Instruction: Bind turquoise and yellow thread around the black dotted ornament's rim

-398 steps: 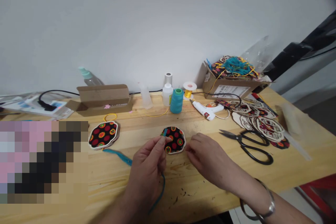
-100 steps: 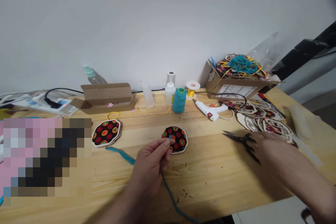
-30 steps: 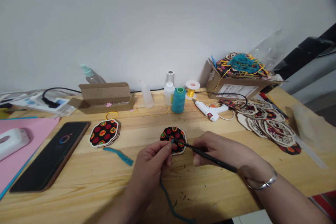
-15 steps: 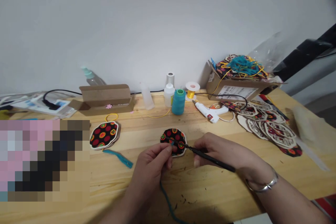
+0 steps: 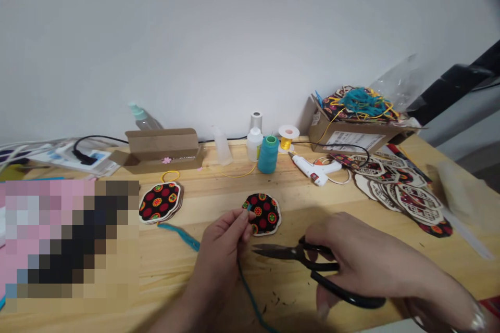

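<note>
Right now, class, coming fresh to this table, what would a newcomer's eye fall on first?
Probably the black-handled scissors in the right hand, pointing toward the left hand. Just beyond them lies a black patterned disc with red and orange spots. Farther back, the upright teal thread cone stands out.

Wooden table [image 5: 213, 187] with thread cone [image 5: 268, 157], glue gun [image 5: 311, 168]
</note>
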A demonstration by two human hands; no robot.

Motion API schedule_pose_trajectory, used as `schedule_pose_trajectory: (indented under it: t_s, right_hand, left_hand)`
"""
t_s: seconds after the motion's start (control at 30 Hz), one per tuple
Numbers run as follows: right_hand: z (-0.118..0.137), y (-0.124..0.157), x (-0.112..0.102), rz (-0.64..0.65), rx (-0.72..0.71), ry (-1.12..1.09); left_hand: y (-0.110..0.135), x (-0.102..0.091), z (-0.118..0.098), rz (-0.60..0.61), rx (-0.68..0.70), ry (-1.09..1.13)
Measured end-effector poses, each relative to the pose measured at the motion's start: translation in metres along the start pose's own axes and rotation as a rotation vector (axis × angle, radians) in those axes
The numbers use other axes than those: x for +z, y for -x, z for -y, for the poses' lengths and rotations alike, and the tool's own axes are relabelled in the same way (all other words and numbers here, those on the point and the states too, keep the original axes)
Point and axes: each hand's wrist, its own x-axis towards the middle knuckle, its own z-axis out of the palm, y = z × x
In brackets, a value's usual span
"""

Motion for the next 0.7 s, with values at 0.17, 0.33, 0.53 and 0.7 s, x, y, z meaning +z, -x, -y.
schedule_pose_trajectory:
  t_s: [0.17,0.33,0.53,0.7]
  right_hand:
    - [-0.034,0.034,0.015,-0.063,0.262,0.189]
    - [-0.087,0.053,0.018,-0.177,0.491,0.299]
    - [-0.097,0.057,0.009,-0.243,0.594,0.400]
    - [-0.039,0.010,0.001,-0.484,0.235,0.230]
  left_hand:
    - [0.001,0.001,-0.003,0.003,-0.033,0.051]
    - [0.001,0.003,-0.006,-0.024,-0.074,0.122]
    - [0.004,0.004,-0.011,0.026,-0.155,0.230]
    - [0.004,0.004,-0.010,0.070,-0.166,0.243]
